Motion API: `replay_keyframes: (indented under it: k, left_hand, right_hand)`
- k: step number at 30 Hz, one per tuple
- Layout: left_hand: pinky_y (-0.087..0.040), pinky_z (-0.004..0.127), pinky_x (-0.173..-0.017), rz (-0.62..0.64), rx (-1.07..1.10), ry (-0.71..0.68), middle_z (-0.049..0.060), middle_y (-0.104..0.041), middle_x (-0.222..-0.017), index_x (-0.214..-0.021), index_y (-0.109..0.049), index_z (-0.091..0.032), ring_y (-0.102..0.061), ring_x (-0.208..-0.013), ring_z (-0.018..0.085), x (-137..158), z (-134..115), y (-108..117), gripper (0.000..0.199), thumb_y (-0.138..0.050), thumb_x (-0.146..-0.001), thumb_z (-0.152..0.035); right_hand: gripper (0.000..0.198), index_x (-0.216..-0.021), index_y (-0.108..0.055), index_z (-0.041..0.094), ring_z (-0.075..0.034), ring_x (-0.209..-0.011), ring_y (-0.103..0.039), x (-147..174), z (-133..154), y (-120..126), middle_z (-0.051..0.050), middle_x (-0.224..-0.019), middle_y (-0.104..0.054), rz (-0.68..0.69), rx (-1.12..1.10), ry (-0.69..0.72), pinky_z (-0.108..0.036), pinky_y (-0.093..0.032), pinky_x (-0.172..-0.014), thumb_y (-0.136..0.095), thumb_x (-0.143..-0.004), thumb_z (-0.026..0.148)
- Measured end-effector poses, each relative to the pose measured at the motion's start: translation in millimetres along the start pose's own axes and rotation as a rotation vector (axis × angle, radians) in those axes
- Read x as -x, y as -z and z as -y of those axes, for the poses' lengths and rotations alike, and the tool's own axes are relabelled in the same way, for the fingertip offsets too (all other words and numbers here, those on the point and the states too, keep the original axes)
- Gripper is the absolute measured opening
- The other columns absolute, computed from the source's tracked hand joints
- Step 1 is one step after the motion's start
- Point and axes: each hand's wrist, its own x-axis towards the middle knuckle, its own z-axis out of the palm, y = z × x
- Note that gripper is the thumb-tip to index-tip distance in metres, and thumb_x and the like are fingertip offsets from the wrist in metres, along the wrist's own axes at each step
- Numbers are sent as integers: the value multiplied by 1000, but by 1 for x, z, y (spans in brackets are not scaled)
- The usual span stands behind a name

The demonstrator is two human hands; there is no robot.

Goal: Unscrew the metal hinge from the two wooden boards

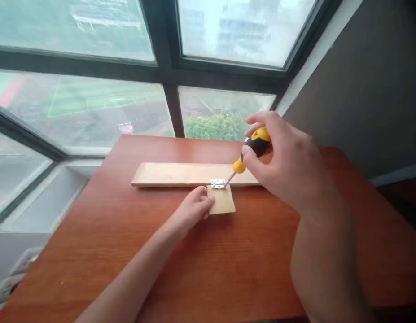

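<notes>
A tilted yellow-and-black screwdriver (239, 166), tip at a small silver hinge (217, 183), with a pale wooden square (223, 201) beside a long, flat board (174, 174).

We seem to be in an upper-floor room, home or office, we cannot tell: a reddish-brown wooden desk (228, 260) stands beside dark-framed windows (165, 45), and we look down on a sports field (103, 101) and treetops (214, 127).

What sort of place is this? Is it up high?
Probably a room or closed-in balcony high in a building: big windows look down on treetops and a sports field, and a brown table stands beside them.
</notes>
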Motion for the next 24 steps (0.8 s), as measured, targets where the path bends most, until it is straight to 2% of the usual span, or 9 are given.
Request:
replay_keyframes:
  k: [6, 9, 13, 16, 21, 24]
  left_hand:
    - [-20, 17, -42, 24, 35, -18, -8, -45, -59, -92, -47, -18, -33, -46, 4, 3, 1, 0, 26, -63, -85, -38]
    - [-19, 17, -42, 29, 31, -5, -7, -47, -61, -93, -48, -18, -33, -46, 4, 2, 1, 1, 27, -64, -84, -38]
    - [-19, 17, -41, 23, 3, 11, -8, -44, -58, -92, -48, -17, -32, -44, 4, 1, -2, 1, 26, -63, -84, -36]
    - [-19, 18, -41, 17, -8, 12, -8, -45, -58, -91, -48, -17, -32, -44, 4, 1, -2, 2, 25, -63, -84, -36]
    - [-19, 18, -41, 45, 12, -3, -8, -45, -58, -93, -48, -18, -31, -44, 4, 1, 0, 2, 27, -63, -83, -37]
    - [-19, 18, -41, 41, 15, -3, -8, -46, -59, -92, -47, -17, -32, -45, 4, 1, 1, 3, 28, -64, -82, -38]
  right_hand:
    - [44, -121, -54, 22, -21, -97, -62, 0, 1, 0, -5, -117, -65, -5, -80, 85, -36, -50, -82, -53, -79, 10]
    - [33, -115, -58, 20, -21, -96, -62, -2, -1, -3, -7, -112, -66, 19, -71, 108, -36, -50, -83, -56, -81, 16]
    - [20, -103, -61, 20, -22, -84, -63, -5, -4, -8, -6, -100, -68, -2, 24, 41, -38, -48, -75, -59, -87, 32]
    - [15, -102, -61, 21, -21, -84, -62, -5, -4, -6, -4, -96, -68, -8, 12, 47, -35, -48, -73, -57, -87, 25]
    - [38, -113, -57, 19, -19, -90, -62, -1, 0, 2, -5, -109, -66, 10, -81, 135, -34, -50, -81, -55, -77, 7]
    - [38, -115, -56, 19, -21, -95, -63, 0, 1, 1, -6, -113, -66, 35, -89, 158, -36, -50, -83, -57, -78, 12]
